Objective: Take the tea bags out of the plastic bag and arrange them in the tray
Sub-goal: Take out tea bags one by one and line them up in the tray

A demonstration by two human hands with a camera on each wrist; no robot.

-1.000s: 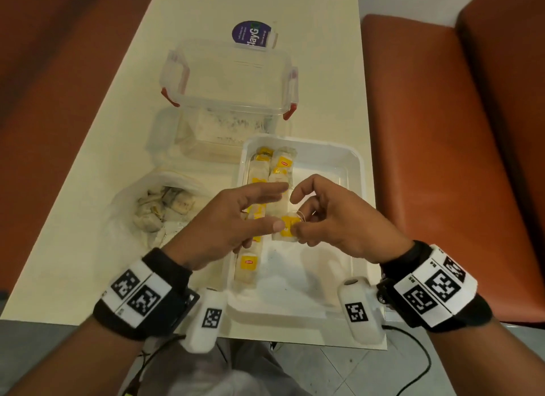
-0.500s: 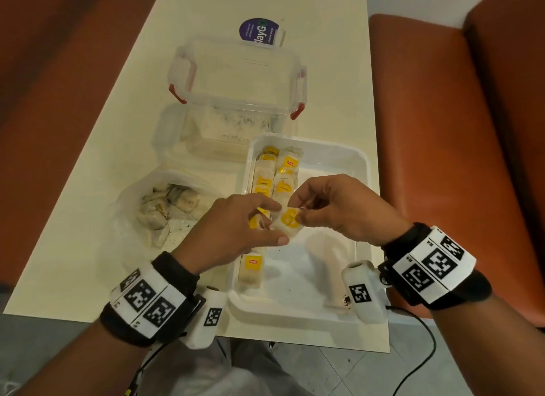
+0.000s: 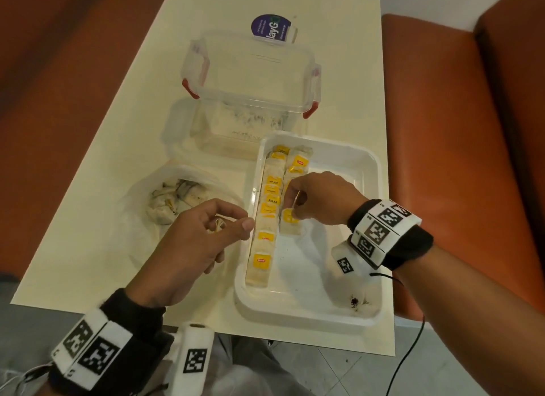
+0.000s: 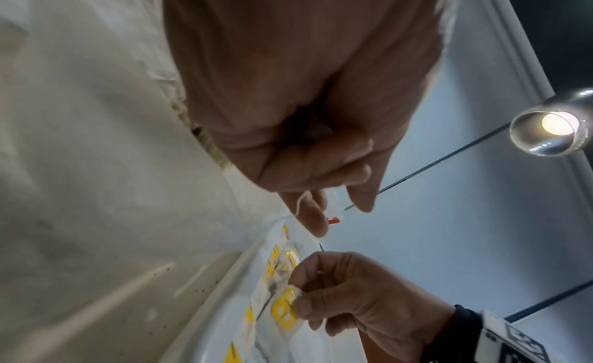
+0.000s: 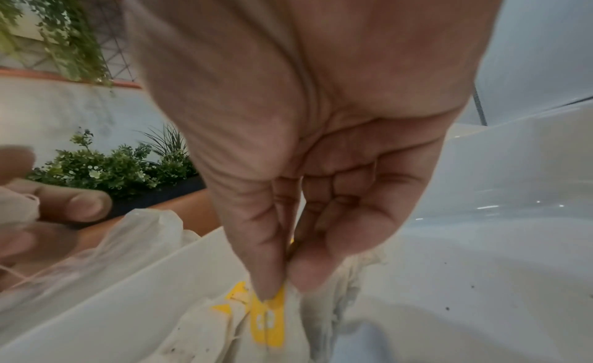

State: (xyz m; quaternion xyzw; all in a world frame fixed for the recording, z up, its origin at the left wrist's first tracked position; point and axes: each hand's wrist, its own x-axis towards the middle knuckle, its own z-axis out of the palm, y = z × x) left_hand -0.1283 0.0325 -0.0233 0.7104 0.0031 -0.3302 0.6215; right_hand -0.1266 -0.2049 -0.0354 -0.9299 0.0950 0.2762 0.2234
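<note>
The step in hand is placing one tea bag point(image 3: 290, 224) in the tray point(image 3: 365, 313). The right hand point(image 3: 321, 199) pinches this tea bag at its yellow tag between thumb and fingertips and lowers it inside the tray, at the near end of the second row, just beside the first row point(image 3: 267, 218), which lies along the tray's left wall. Whether the tea bag already touches the tray floor, I cannot tell.

The left hand point(image 3: 194, 242) is just left of the tray, its fingers curled; it pinches a thin string point(image 3: 218, 226) between thumb and finger.

The plastic bag point(image 3: 177, 201) lies on the bench point(image 3: 88, 218), left of the tray, with more tea bags inside.

The next move, I think, calls for laying this tea bag flat in line with its row, then letting go without disturbing the neighbours, and reaching to the plastic bag for another.
</note>
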